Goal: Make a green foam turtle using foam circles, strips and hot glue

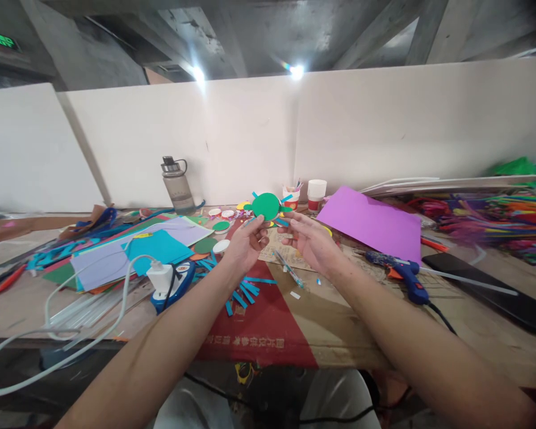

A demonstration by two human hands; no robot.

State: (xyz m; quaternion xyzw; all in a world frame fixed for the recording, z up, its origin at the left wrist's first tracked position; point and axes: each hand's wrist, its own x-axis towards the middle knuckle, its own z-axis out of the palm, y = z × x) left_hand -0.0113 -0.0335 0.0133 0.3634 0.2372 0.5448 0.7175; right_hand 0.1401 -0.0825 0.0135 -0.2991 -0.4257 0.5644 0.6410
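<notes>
A round green paper disc (265, 207) with blue paper strips and small green pieces sticking out around its edge is held up above the table. My left hand (246, 243) grips its lower left side, thumb on the front face. At the disc's lower right, my right hand (311, 241) has its fingertips at a blue strip (282, 221) and seems to pinch it; the exact contact is too small to make out. Beneath my hands lie a pen (288, 268) and a bundle of loose blue paper strips (243, 292).
To the right are a blue glue gun (399, 274) with a glue stick, purple sheet (375, 223), black case (486, 292) and pipe cleaners (509, 220). On the left are coloured papers (102, 259), a power strip (178, 286) with white cable, and a bottle (177, 187). Paper cups (316, 193) stand behind.
</notes>
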